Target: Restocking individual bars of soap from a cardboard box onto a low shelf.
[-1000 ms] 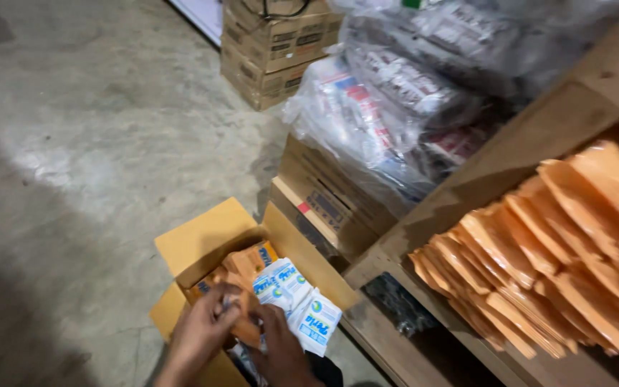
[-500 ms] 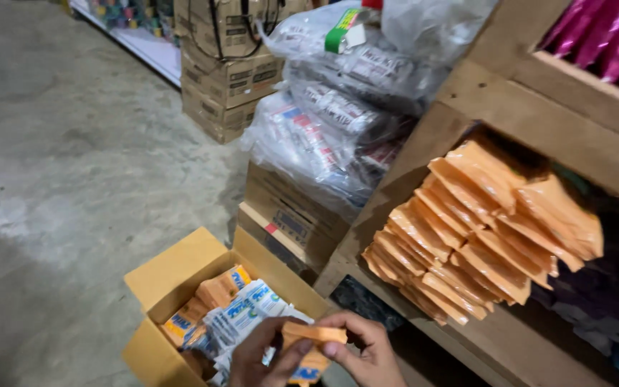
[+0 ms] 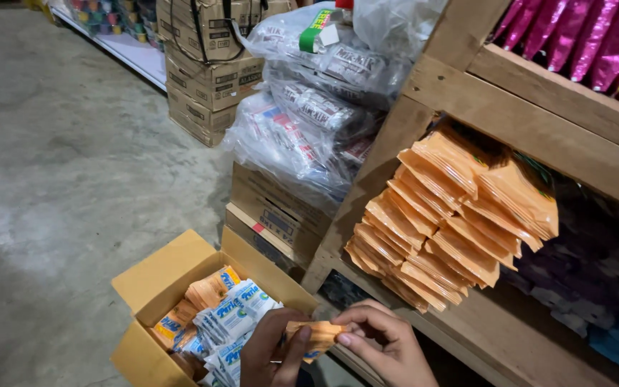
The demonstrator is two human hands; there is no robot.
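Observation:
My left hand [image 3: 272,352] and my right hand [image 3: 385,347] together hold a small stack of orange sachets [image 3: 315,335] at the bottom of the view, just above an open cardboard box [image 3: 157,276]. The box holds more orange sachets [image 3: 205,290] and white-and-blue sachets [image 3: 236,320]. To the right, a wooden shelf [image 3: 531,118] carries a leaning pile of the same orange sachets [image 3: 445,222].
Plastic-wrapped bundles [image 3: 309,118] lie on stacked cartons [image 3: 274,211] left of the shelf. More cartons [image 3: 209,64] stand further back by a low white shelf [image 3: 127,50]. Pink packets [image 3: 582,39] hang on the upper shelf, dark purple ones [image 3: 582,287] lie lower right. The floor [image 3: 59,158] is grey concrete.
My hands have lifted a stack of orange sachets out of the box and up toward the shelf. The view has tilted up, showing more of the shelf and upper packets.

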